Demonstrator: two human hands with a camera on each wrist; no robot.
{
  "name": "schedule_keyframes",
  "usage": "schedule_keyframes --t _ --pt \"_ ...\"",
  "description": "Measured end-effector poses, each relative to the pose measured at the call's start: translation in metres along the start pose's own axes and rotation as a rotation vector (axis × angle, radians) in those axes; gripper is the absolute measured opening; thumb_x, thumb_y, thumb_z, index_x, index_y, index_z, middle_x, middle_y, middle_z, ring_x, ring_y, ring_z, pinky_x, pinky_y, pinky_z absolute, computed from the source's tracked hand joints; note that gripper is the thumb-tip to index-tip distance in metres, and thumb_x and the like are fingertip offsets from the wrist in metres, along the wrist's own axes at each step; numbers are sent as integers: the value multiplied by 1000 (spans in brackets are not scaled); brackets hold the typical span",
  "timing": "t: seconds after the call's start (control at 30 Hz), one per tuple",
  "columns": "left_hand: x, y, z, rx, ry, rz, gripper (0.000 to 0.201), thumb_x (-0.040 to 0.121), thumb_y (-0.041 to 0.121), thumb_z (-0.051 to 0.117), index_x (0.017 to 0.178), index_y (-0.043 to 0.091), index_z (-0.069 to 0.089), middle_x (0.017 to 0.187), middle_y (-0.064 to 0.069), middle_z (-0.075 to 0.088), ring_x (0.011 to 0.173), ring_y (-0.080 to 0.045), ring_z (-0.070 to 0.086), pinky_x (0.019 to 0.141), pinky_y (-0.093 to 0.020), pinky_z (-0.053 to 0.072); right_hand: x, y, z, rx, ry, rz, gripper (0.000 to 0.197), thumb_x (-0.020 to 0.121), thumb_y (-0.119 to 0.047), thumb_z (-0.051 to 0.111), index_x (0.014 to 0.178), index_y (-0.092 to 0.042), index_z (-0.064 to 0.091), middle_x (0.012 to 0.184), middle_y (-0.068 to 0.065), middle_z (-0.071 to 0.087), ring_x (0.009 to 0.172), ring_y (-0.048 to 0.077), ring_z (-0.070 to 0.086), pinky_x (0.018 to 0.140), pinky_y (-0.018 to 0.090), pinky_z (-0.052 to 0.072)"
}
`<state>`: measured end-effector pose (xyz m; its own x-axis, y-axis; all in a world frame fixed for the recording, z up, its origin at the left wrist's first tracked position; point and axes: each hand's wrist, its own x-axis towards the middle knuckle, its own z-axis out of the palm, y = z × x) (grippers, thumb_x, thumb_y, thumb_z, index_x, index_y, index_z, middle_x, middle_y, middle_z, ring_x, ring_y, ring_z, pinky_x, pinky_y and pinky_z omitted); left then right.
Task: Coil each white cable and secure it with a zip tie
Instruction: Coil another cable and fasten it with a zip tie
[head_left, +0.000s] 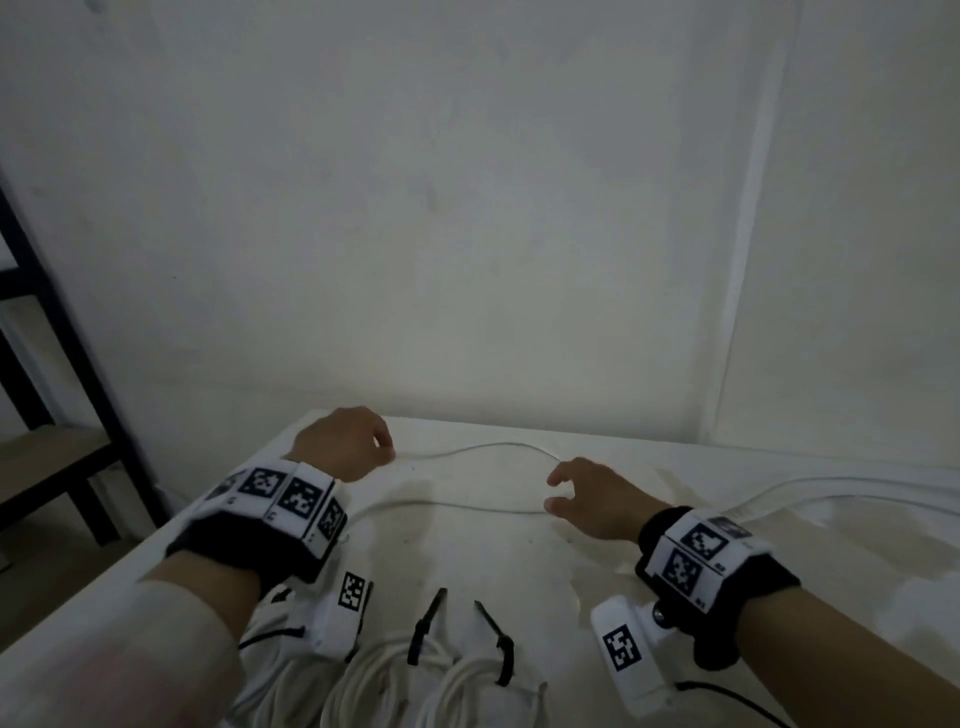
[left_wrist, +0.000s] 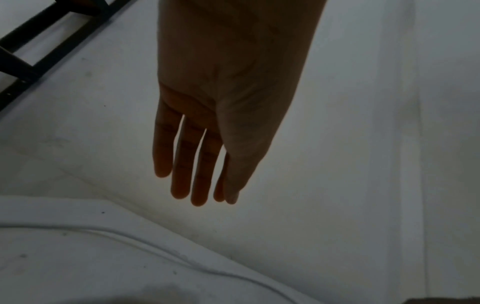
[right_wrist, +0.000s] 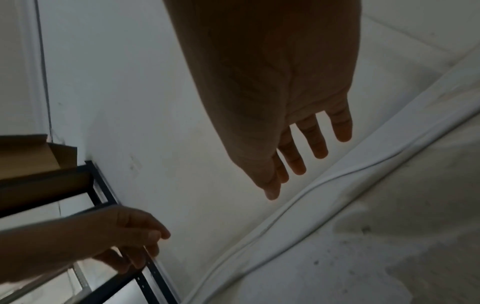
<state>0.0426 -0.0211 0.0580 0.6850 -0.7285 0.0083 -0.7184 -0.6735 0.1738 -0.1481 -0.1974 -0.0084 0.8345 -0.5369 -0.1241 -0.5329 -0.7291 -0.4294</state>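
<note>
A loose white cable (head_left: 483, 448) lies in a long flat loop on the white table (head_left: 467, 551), between my two hands. My left hand (head_left: 383, 448) hovers at the loop's left end with loosely bent fingers; the left wrist view shows this hand (left_wrist: 197, 185) holding nothing. My right hand (head_left: 553, 491) is at the loop's right end, with thumb and fingers spread apart around the cable's bend and gripping nothing. Its fingers (right_wrist: 298, 164) look straight in the right wrist view. Two coiled white cables (head_left: 374, 675) (head_left: 457, 691), each with a black zip tie (head_left: 426, 623) (head_left: 498, 644), lie at the near edge.
A white wall (head_left: 467, 234) rises right behind the table. A black metal shelf (head_left: 52, 364) stands to the left, with a cardboard box (right_wrist: 31, 154) on it. More white cable (head_left: 831, 493) trails off to the right across the table.
</note>
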Motion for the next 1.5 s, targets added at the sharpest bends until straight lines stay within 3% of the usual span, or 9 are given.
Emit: schedule_keyframes --t 0.17,0.33,0.53,0.67,0.77,0.87,1.13,1.27,1.5 --pt "26 15 18 49 -89 28 24 90 34 55 108 21 64 120 -2 61 106 -20 58 90 -31 46 25 4 21 -237 -127 -15 49 96 -32 41 141 -17 28 147 6 29 134 26 27 109 35 23" --pt "38 40 30 74 -231 130 31 91 33 55 118 20 58 128 -2 53 114 -18 52 94 -27 40 36 6 32 -322 -135 -31 28 95 -15 41 121 -8 44 130 13 41 118 28 38 97 35 32" --pt "38 67 50 110 -392 235 46 91 32 55 134 20 44 136 -4 47 122 -20 47 96 -27 37 27 -1 6 21 30 -134 6 98 -14 34 92 -13 35 97 4 41 81 18 39 69 26 29" --pt "39 73 47 46 -263 282 21 98 20 36 95 12 56 117 -11 60 105 -24 55 82 -26 39 18 -1 -27 151 259 -207 8 98 -17 36 91 -14 41 94 3 44 80 19 43 65 28 32" --pt "42 66 37 -183 -141 296 33 97 14 37 65 21 38 91 -4 57 79 -18 52 71 -24 36 7 8 -50 139 389 -228 18 99 -19 34 102 -9 49 95 6 46 86 24 47 71 30 33" --pt "37 55 22 -295 -21 280 33 98 15 36 66 21 41 74 5 53 67 -14 49 60 -20 36 -8 21 -72 174 538 -201 19 98 -17 36 104 -8 52 92 5 47 82 21 46 65 28 28" --pt "11 49 -13 -350 208 282 29 99 26 35 73 18 45 64 -1 52 55 -18 51 49 -18 36 -60 58 -115 193 764 -170 9 96 -13 43 89 -13 50 76 2 47 64 14 43 55 24 29" --pt "-3 50 -19 -304 336 286 31 98 29 35 71 21 45 69 -5 52 66 -24 47 56 -23 32 -91 70 -115 215 697 -138 14 95 -22 47 85 -13 51 63 -2 46 55 12 40 52 23 32" --pt "-39 64 -22 -141 469 227 30 99 34 31 104 14 53 76 -7 56 67 -25 50 61 -30 35 -125 87 -95 134 646 -61 9 98 -17 40 93 -16 46 70 -7 45 60 8 40 55 20 32"
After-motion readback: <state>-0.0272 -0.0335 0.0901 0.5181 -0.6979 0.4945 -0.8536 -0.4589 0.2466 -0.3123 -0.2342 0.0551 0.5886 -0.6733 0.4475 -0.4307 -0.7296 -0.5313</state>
